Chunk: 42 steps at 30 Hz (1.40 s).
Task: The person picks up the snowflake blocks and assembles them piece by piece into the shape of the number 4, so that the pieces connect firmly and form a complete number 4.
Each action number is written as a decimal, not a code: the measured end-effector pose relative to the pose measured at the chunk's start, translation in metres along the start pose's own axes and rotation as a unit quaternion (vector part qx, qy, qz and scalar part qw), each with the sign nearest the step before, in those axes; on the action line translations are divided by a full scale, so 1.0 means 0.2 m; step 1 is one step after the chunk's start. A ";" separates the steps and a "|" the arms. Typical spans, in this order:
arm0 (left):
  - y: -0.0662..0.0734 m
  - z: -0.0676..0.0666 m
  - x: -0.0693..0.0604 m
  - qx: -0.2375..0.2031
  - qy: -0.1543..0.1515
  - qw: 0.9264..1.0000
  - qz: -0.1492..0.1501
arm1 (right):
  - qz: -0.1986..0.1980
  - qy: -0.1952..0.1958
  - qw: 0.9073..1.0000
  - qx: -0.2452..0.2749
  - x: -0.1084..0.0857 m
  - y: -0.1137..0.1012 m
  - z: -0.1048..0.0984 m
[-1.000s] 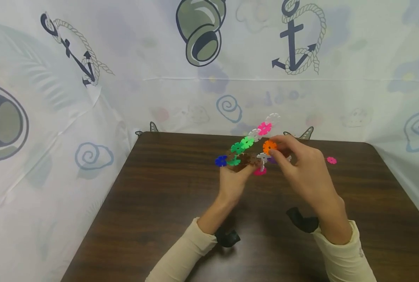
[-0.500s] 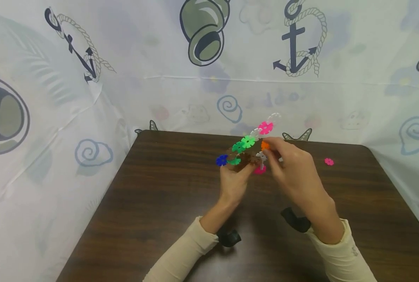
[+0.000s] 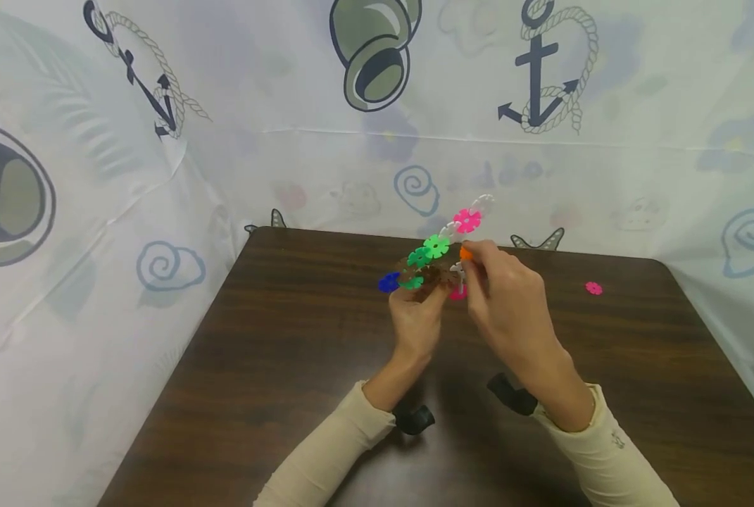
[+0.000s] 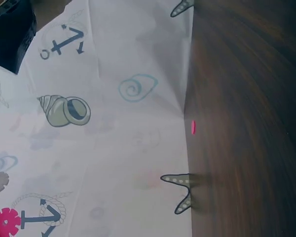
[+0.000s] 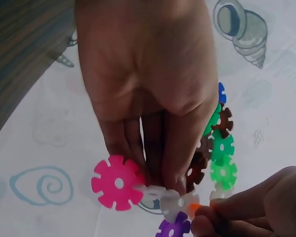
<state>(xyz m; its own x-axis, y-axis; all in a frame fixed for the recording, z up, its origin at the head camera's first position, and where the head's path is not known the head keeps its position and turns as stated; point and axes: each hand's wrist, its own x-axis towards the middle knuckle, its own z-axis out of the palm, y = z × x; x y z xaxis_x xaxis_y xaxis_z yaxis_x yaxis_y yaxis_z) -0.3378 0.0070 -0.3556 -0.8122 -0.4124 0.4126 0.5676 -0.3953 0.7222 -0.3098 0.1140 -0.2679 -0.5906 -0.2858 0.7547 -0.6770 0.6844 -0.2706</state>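
Note:
My left hand (image 3: 415,327) grips a chain of interlocking flower-shaped plastic discs by its brown discs (image 5: 196,173). Green discs (image 3: 436,246), a blue disc (image 3: 388,282), an upper pink disc (image 3: 467,220) and clear-white ones belong to the chain. In the right wrist view, a lower pink disc (image 5: 118,182) and a purple disc (image 5: 173,226) join by white discs. My right hand (image 3: 512,303) pinches an orange disc (image 3: 466,253) between thumb and fingers, against a white disc (image 5: 180,202) of the chain. Fingers hide most of the orange disc; whether it is slotted in, I cannot tell.
A loose pink disc (image 3: 594,288) lies on the dark wooden table (image 3: 275,352), toward the far right. Printed cloth (image 3: 275,84) hangs behind and beside the table. Black wrist mounts (image 3: 415,420) sit under both wrists.
My right hand has moved left, bringing the orange disc from beside the chain against it; fingers now cover more of that disc. The left hand keeps its grip, shifting slightly.

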 end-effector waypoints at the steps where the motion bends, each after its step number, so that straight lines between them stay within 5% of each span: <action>1: 0.00 0.00 0.00 0.001 -0.003 1.000 0.001 | 0.002 -0.003 1.000 0.000 0.00 0.00 0.00; 11: 0.00 -0.01 0.02 0.007 -0.038 0.999 -0.006 | 0.073 -0.042 0.995 0.052 -0.10 0.08 -0.09; 17: 0.01 -0.03 0.02 0.042 -0.041 0.998 -0.011 | 0.157 -0.041 0.986 0.042 -0.26 0.28 -0.14; 26: 0.04 -0.05 0.01 0.031 -0.057 0.998 -0.017 | 0.310 -0.157 0.938 0.010 -0.56 0.68 -0.21; 33: 0.05 -0.05 0.01 0.037 -0.070 0.997 -0.011 | 0.363 -0.235 0.902 0.019 -0.74 0.91 -0.22; 42: 0.06 -0.04 -0.01 0.027 -0.090 0.996 -0.008 | 0.396 -0.320 0.860 0.027 -0.82 1.06 -0.23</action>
<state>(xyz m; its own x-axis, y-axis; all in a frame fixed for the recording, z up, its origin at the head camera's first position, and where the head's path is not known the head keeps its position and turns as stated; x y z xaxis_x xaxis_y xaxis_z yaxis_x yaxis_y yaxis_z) -0.3280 -0.0047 -0.3520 -0.8354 -0.2500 0.4896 0.5495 -0.3543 0.7567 -0.3368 0.3373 -0.4222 -0.9852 -0.0665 -0.1580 0.0400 0.8069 -0.5893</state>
